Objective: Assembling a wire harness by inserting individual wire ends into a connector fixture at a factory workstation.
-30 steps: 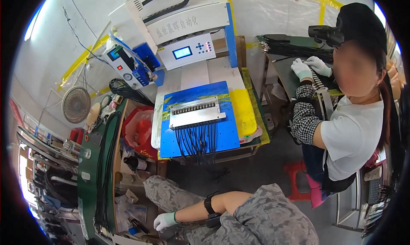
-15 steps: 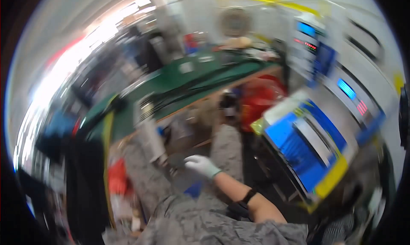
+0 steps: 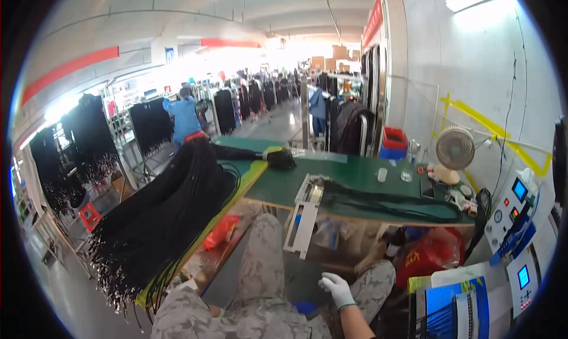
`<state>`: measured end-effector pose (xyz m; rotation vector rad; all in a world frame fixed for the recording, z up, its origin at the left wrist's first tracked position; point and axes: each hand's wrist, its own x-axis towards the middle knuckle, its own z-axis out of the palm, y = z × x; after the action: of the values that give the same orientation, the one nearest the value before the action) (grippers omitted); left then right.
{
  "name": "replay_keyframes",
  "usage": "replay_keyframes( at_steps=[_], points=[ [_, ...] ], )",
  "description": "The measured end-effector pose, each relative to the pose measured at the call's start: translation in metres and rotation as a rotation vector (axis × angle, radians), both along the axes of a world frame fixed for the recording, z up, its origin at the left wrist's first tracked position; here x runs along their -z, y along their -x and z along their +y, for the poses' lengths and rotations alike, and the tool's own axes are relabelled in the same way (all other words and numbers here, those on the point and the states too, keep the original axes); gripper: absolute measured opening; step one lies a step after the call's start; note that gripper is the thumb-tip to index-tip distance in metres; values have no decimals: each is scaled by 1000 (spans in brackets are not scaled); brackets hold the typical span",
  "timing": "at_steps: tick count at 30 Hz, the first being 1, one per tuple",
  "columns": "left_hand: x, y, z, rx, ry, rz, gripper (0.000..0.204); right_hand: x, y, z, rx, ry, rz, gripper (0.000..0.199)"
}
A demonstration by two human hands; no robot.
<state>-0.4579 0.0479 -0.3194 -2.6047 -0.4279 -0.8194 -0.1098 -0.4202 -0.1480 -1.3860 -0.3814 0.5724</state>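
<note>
The right hand (image 3: 337,289), in a white glove, hung low in the view at about six o'clock, its fingers (image 3: 327,283) loosely curled and a little spread, closed on nothing – it hovered just above the person's camouflage-trousered knee (image 3: 378,277), near the dark gap under the bench. The left hand (image 3: 188,286) showed only as a sliver of white glove at about seven o'clock, pressed against the thigh beside the hanging wire ends; whether its fingers were open or closed could not be told. Just at its ten o'clock side lay the large bundle of black cables (image 3: 171,212), draped from the green table (image 3: 361,182) down over a yellow-edged board, the metal-tipped ends fanning toward eight o'clock. A white tray (image 3: 303,220) leaned off the table's front edge at twelve o'clock from the right hand, with thinner black wires (image 3: 390,202) running off it toward three o'clock. A red plastic bag (image 3: 429,253) sat at the right hand's two o'clock, under a small fan (image 3: 454,149) – and a white control box (image 3: 513,212) stood further toward three o'clock
</note>
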Motion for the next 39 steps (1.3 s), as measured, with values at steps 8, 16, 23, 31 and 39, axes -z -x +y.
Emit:
replay_keyframes(
  at_steps=[8, 16, 23, 31, 39],
  points=[
    [19, -12, -1, 69, 49, 148, 29, -19, 5, -4, -7, 44, 42, 41],
    [34, 96, -54, 168, 188, 498, 28, -18, -3, -1, 14, 24, 64, 39],
    [34, 107, -43, 287, 225, 681, 27, -22, 5, -2, 16, 23, 94, 43],
    [32, 84, -18, 381, 245, 805, 26, -18, 8, -3, 7, 51, 114, 44],
    [36, 61, 5, 456, 272, 910, 25, -18, 1, 3, -9, 104, 132, 44]
  ],
)
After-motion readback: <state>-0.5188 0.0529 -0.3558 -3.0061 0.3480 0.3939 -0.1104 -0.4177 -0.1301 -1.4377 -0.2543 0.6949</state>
